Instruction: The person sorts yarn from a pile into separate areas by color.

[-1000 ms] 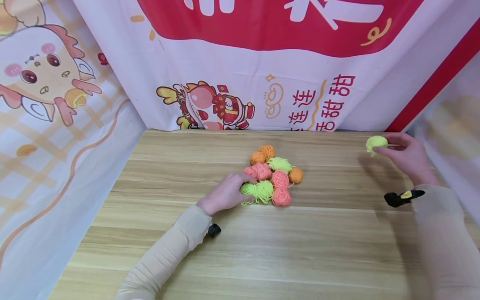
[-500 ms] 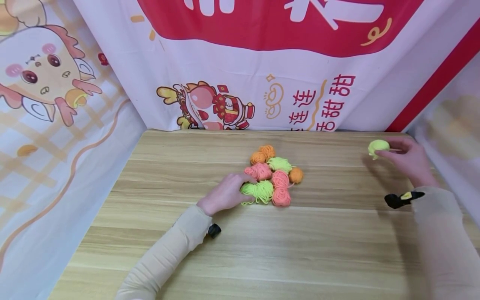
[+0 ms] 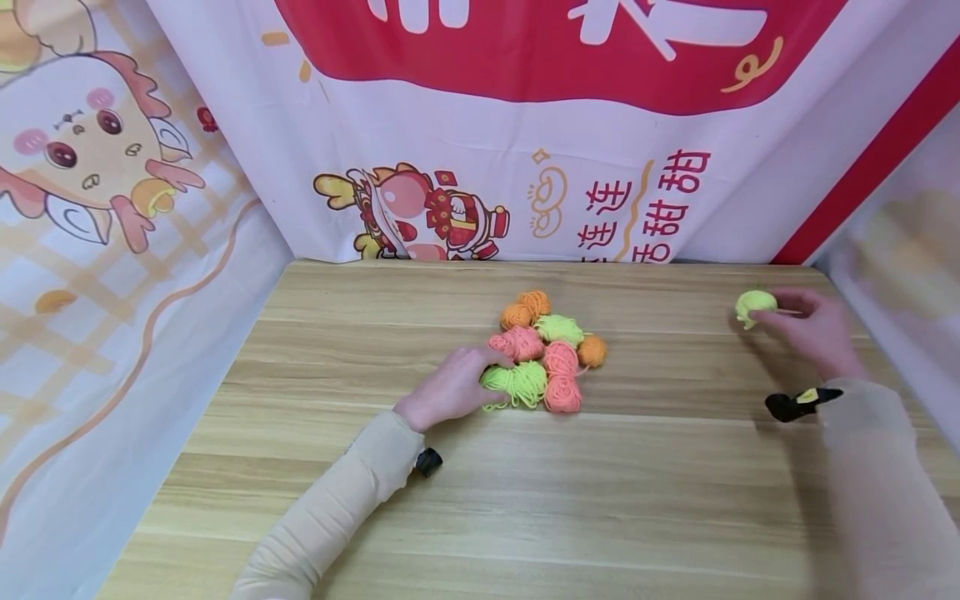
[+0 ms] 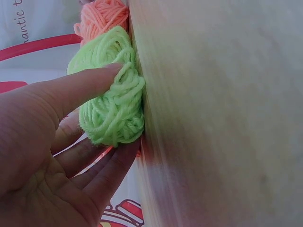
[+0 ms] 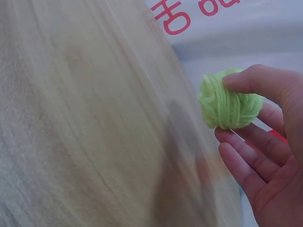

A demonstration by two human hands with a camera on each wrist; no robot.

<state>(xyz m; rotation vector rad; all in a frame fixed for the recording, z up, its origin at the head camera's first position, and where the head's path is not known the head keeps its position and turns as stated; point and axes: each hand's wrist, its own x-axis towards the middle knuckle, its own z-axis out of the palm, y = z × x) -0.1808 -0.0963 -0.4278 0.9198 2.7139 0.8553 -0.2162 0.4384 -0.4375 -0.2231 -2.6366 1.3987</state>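
Note:
My left hand (image 3: 453,387) grips a yellow-green ball of yarn (image 3: 525,383) on the table, thumb on one side and fingers on the other, as the left wrist view shows. Right beside it lie pink yarn balls (image 3: 562,375), and another pink one (image 3: 517,342) sits just behind. At the right, my right hand (image 3: 817,332) pinches a second yellow-green yarn ball (image 5: 232,101) between thumb and fingers. That ball is held above the table, with a shadow beneath it.
Orange yarn balls (image 3: 517,315) and a further yellow-green one (image 3: 559,329) lie at the back of the cluster. One more orange ball (image 3: 592,351) is at its right side. A printed cloth (image 3: 465,125) hangs along the wooden table's (image 3: 637,500) back edge.
My right hand has come slightly nearer to me and lower in the head view, carrying its yellow-green yarn ball. The left hand and the clustered yarn balls stay in place.

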